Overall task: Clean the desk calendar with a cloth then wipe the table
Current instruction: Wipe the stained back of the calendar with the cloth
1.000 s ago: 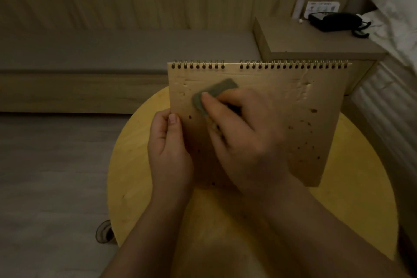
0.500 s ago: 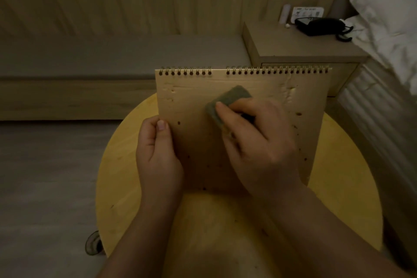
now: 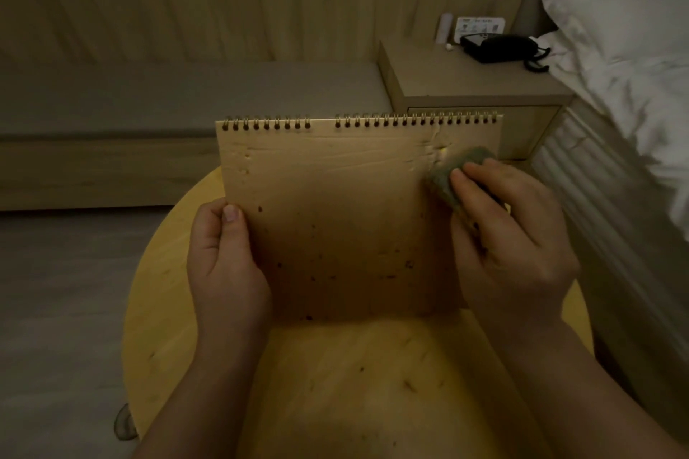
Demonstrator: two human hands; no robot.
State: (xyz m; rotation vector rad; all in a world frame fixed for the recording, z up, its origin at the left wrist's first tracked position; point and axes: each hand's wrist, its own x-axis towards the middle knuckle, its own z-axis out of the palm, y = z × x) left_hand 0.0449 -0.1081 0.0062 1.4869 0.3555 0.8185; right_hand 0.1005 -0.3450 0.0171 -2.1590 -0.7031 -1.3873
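The round wooden table bears the upright desk calendar, its brown face speckled; the left hand grips its left edge, thumb in front, while the right hand presses a folded green cloth against its upper right corner

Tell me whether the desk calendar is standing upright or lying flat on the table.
Upright. The desk calendar stands on its bottom edge on the round table, spiral binding on top; the left hand grips its left edge.
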